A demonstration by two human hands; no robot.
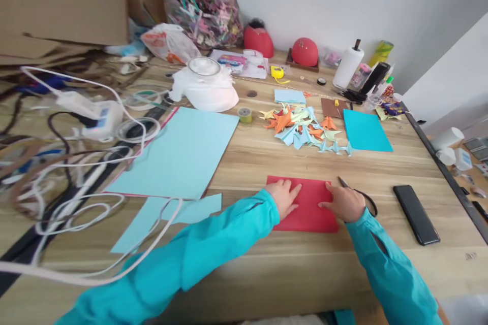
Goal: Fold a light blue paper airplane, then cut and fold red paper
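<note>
A red sheet of paper [305, 213] lies flat on the wooden table in front of me. My left hand [282, 198] rests on its left part, fingers spread. On the upper right edge of the sheet lies my right hand [345, 202], its thumb and fingers apart. Neither hand grips anything that I can see. A pair of scissors [369, 203] sits partly under or behind my right hand, with a blade tip and dark handle showing. Further right is a black phone [416, 215].
Folded paper cranes [297, 124] lie in a pile beyond the red paper, beside a bright blue sheet [367, 130]. Large light blue paper [183, 152] and cut strips [133, 226] are at left. A white cable [152, 249] loops near my left sleeve.
</note>
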